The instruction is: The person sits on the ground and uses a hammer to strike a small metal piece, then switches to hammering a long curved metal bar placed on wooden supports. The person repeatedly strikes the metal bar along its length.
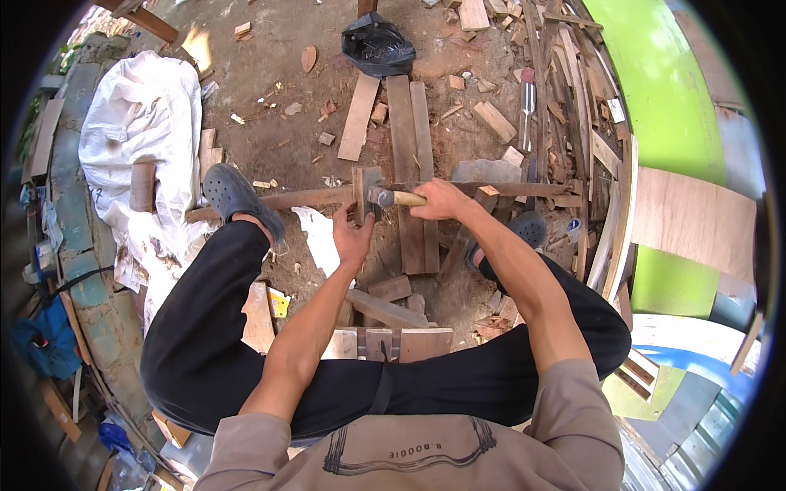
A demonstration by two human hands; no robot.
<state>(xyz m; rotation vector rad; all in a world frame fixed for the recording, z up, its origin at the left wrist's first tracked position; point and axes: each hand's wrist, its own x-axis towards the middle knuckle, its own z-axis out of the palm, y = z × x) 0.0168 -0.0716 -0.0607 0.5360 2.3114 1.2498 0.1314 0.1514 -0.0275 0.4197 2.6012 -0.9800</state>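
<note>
My right hand (440, 200) is closed round the pale wooden handle of a hammer (407, 199). The hammer's grey metal head points left and meets, or nearly meets, a short upright wooden block (359, 195). Fingers and thumb of my left hand (352, 239) grip the lower end of this block, which has a darker grey face on its right side. Behind and below it, a long narrow wooden strip (315, 198) runs crosswise between my feet. Long boards (401, 123) lie lengthwise on the ground just beyond the hammer.
A black plastic bag (377, 45) lies at the far end of the boards. To the left is a white sack (141, 106); on the right, stacked wood strips (579, 98) and a green panel (655, 90). A chisel-like tool (527, 106) and wood scraps litter the dirt.
</note>
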